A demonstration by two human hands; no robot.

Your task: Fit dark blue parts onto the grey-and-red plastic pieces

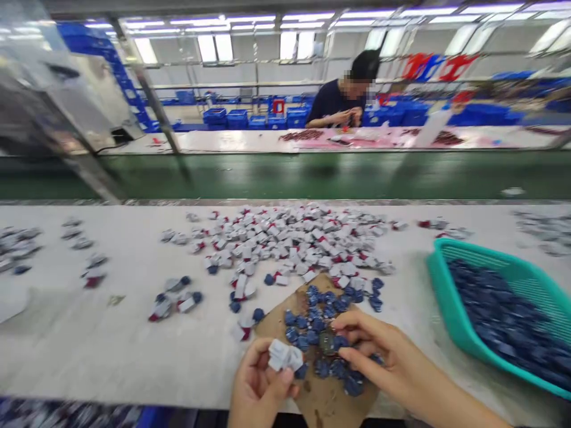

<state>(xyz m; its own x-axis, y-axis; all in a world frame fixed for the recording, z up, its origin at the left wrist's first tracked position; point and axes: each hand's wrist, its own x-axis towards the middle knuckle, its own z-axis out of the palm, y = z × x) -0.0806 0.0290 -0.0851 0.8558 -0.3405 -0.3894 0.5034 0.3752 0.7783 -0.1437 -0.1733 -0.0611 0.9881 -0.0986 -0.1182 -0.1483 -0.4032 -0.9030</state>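
Observation:
Between its thumb and fingers, my left hand holds a small white piece at the bottom centre. To its right, my right hand reaches over a pile of dark blue pieces, thumb and fingertips a little apart beside a dark greenish piece. Whether the fingertips touch that piece is hard to make out. The blue pieces lie on a brown cardboard sheet at the table's near edge. Behind the sheet spreads a large heap of white and dark red pieces.
A teal basket of dark blue pieces stands at the right. Small groups of pieces lie on the white table at the left. A blue bin is at bottom left. Beyond a green strip, a person works.

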